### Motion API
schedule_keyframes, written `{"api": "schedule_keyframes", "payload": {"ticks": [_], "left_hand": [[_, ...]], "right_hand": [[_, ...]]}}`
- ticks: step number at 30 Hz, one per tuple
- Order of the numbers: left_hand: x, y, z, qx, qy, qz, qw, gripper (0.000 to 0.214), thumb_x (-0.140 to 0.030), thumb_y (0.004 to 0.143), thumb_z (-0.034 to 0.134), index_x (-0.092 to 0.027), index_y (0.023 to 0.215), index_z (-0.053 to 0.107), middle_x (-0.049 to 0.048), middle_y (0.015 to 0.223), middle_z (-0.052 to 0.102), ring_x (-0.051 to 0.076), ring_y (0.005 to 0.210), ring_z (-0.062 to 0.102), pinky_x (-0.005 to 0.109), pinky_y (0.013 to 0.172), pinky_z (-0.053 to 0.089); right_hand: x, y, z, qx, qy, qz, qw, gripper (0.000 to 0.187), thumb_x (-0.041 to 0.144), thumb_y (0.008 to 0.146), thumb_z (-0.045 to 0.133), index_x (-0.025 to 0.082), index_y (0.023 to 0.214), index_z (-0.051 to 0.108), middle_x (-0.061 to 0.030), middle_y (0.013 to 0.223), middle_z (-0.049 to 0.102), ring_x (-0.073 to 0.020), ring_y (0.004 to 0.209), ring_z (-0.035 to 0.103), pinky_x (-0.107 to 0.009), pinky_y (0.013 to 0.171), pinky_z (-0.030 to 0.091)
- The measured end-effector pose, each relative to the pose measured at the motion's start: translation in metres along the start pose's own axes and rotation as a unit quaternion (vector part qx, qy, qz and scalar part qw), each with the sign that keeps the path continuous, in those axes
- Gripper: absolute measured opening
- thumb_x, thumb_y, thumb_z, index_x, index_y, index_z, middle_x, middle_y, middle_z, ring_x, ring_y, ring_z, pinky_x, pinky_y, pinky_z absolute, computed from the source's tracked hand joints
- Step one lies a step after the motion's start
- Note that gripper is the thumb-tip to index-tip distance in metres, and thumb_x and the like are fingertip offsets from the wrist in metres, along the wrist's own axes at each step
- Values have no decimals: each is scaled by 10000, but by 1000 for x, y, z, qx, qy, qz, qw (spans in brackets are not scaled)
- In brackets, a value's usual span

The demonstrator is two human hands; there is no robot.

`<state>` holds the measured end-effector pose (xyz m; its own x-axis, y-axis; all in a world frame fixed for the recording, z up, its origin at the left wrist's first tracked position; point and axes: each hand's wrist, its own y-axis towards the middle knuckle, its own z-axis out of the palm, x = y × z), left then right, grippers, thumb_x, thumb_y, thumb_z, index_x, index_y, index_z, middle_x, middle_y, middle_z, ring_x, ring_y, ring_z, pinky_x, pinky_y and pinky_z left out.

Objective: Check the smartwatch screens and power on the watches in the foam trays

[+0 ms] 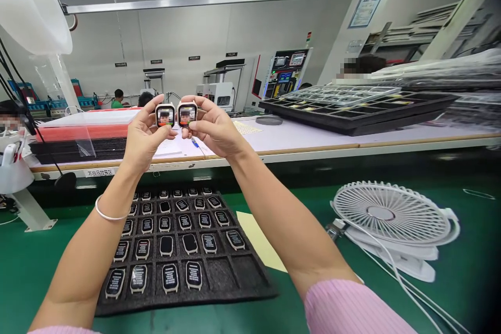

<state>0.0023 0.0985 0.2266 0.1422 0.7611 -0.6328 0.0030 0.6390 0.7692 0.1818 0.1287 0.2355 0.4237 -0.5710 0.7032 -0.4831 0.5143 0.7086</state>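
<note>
Two smartwatch bodies without straps are held up side by side at the height of the shelf. My left hand pinches the left smartwatch between thumb and fingers. In my right hand is the right smartwatch, its thumb at the lower edge. Both screens are lit with a colourful picture and face me. Below my arms lies a black foam tray with rows of similar watch bodies, most showing white text and some with dark screens. Two pockets at its front right hold no watch.
A white clip fan with its cable lies at the right on the green mat. Yellow paper sticks out beside the tray. The shelf bears a black divided tray and stacked sheets. Other people sit in the background.
</note>
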Motion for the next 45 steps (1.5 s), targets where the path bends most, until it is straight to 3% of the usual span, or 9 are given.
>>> {"api": "schedule_keyframes", "payload": {"ticks": [3,6,13,17,27,35,45], "left_hand": [[2,-7,3,5,7,20,1000,613,-174,680,841,-297,1251,652,-34,839,656,105,634,650,238,653,581],[7,-31,5,-5,15,5,1000,575,-201,708,836,-275,1246,647,-21,875,671,99,644,655,231,667,592],[31,-116,-1,-40,11,-182,982,606,-167,704,771,-201,1280,588,28,987,699,108,656,690,239,667,618],[47,-142,-9,-53,10,-248,967,567,-199,714,759,-174,1250,576,24,959,701,111,633,693,247,645,625],[66,-158,-14,-80,39,-299,950,416,-253,697,781,-160,1056,593,-7,876,680,96,525,665,212,524,592],[69,-164,-14,-48,34,-328,943,430,-244,718,730,-168,1115,584,21,1010,679,129,606,725,243,614,638],[73,-169,-17,-64,36,-357,931,430,-308,726,750,-168,1099,588,28,990,696,146,574,722,268,583,646]], "right_hand": [[0,-9,2,1,0,-7,1000,561,283,764,757,217,1252,489,11,932,615,-120,705,624,-271,675,497],[-9,-32,9,-13,7,6,1000,513,270,789,736,219,1240,498,8,957,621,-112,701,624,-273,693,520],[-63,-105,31,-44,80,123,988,496,147,748,657,216,1219,519,16,878,636,-118,692,638,-267,663,512],[-89,-129,38,-66,113,179,975,481,149,745,664,210,1205,535,21,866,640,-118,680,649,-260,644,507],[-120,-147,40,-72,141,233,960,393,285,847,712,201,1193,547,17,842,655,-123,642,667,-260,620,515],[-126,-155,36,-85,141,254,953,399,210,791,706,195,1159,552,21,865,650,-117,627,662,-253,604,515],[-135,-158,39,-90,130,254,954,381,310,816,750,209,1118,541,40,822,629,-100,585,606,-247,575,505]]}}
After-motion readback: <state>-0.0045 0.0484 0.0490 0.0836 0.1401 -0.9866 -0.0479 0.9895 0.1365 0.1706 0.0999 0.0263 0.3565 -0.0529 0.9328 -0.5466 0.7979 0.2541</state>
